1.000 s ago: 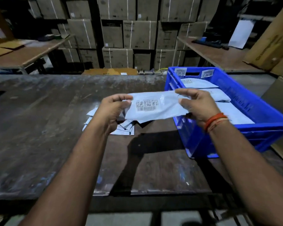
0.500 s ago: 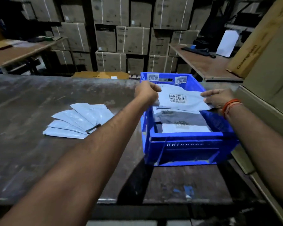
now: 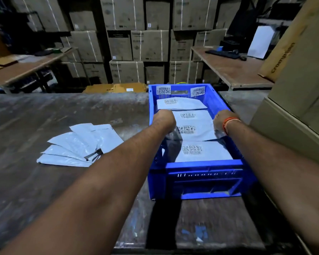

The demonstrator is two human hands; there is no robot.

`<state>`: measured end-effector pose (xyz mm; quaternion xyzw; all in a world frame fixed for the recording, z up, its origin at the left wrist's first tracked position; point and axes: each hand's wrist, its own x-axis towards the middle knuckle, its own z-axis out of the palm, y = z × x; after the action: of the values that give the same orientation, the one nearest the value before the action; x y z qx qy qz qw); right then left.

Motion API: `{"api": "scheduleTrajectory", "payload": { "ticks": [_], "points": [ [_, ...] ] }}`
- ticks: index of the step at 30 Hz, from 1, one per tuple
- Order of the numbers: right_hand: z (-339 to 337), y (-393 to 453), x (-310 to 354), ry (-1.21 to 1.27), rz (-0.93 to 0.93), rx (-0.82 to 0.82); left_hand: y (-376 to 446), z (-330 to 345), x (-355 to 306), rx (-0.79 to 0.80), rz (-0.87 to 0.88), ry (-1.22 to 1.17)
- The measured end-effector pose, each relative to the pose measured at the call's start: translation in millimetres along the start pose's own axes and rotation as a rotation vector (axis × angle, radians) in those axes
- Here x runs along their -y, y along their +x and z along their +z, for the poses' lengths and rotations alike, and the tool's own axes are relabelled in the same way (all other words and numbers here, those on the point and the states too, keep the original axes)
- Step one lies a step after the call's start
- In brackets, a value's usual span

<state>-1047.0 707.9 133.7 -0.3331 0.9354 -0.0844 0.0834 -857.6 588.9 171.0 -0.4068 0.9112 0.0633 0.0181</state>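
Observation:
A blue plastic crate (image 3: 203,165) stands on the dark worn table (image 3: 35,190), right of centre. Both my hands reach into it and hold one white packet (image 3: 194,133) with barcode labels low over the packets inside. My left hand (image 3: 164,120) grips its left end and my right hand (image 3: 221,120), with an orange wrist thread, grips its right end; the fingers are mostly hidden behind the backs of the hands. Another labelled packet (image 3: 180,104) lies at the crate's far end and one (image 3: 204,152) at the near end.
A fanned pile of several grey-white packets (image 3: 81,142) lies on the table left of the crate. Large cardboard boxes (image 3: 295,115) stand close on the right. Stacked cartons (image 3: 136,45) fill the back wall, with side tables (image 3: 232,69) on the far left and right.
Both hands carried the packet from above the table's middle rightward over the crate and lowered it inside. The view turned right with them.

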Motion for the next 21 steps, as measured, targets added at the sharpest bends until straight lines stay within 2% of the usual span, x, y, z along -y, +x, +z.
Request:
{"api": "scheduleTrajectory", "payload": {
  "ticks": [2,5,9,14,16,18,21],
  "points": [
    [3.0,-1.8,1.6,0.089,0.042,0.002,-2.1,5.4,-1.3,0.071,0.033,0.035],
    [-2.3,-27.9,22.1,-0.064,0.050,-0.124,-0.5,5.7,-0.9,0.057,0.081,0.060],
    [-27.5,-43.0,58.9,-0.146,-0.013,-0.338,4.3,-20.0,13.1,-0.191,0.159,0.016],
    [-54.8,-64.6,145.2,-0.022,-0.328,-0.362,13.8,-54.8,85.0,-0.429,0.135,-0.155],
    [-50.4,-76.6,192.3,0.009,-0.412,-0.368,14.2,-54.3,129.5,-0.425,0.120,-0.192],
    [-38.4,-87.7,236.9,0.022,-0.464,-0.325,14.6,-43.9,170.9,-0.339,0.115,-0.215],
    [6.7,-100.6,301.4,-0.009,-0.495,-0.164,12.6,-18.5,234.0,-0.207,0.106,-0.106]
  ]
}}
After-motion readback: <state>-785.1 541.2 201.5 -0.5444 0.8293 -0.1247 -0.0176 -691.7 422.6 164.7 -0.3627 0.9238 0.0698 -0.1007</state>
